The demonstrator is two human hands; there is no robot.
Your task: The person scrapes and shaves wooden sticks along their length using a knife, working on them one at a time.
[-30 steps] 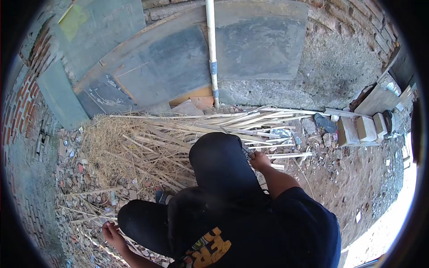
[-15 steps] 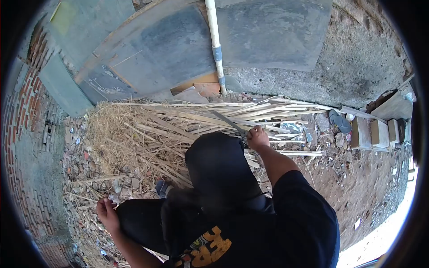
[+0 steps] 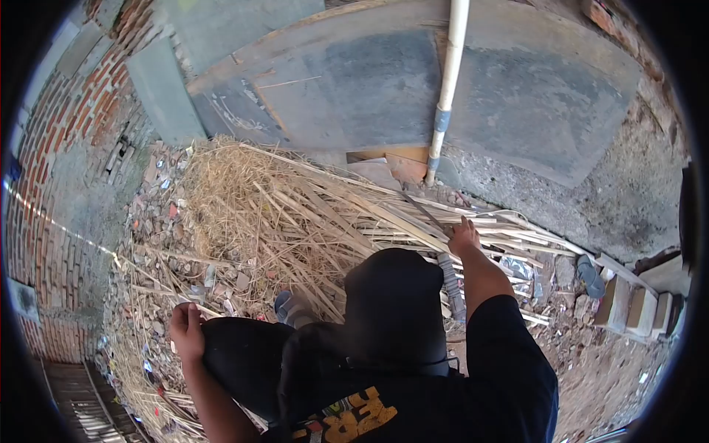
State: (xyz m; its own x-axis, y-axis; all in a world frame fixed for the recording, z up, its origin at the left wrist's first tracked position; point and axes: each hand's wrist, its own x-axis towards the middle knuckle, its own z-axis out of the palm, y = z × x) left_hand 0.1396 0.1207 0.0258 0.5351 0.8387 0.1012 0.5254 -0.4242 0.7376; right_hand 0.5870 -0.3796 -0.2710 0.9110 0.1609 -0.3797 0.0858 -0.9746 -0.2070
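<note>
My right hand (image 3: 464,236) is closed around the handle end of a long-bladed knife (image 3: 425,212). Its narrow dark blade points up and left over a heap of split bamboo strips (image 3: 369,214). The handle is mostly hidden in my fingers, and I cannot tell whether the blade touches a strip. Beside my left knee, my left hand (image 3: 187,330) has its fingers curled with the thumb against them. Whatever it may hold is too small or hidden to make out. My bent knee (image 3: 395,303) in black covers the near part of the heap.
Dry straw-like shavings (image 3: 229,184) lie on the left of the heap. A white pipe (image 3: 448,88) stands before grey panels (image 3: 369,81). A brick wall (image 3: 88,111) rises at left. At right are a grey sandal (image 3: 591,277) and wooden pieces (image 3: 628,306). Rubble covers the ground.
The view has turned, so the heap, pipe and panels appear further right and tilted. The knife stays in my right hand, over the strips. My left hand stays by the knee, fingers curled.
</note>
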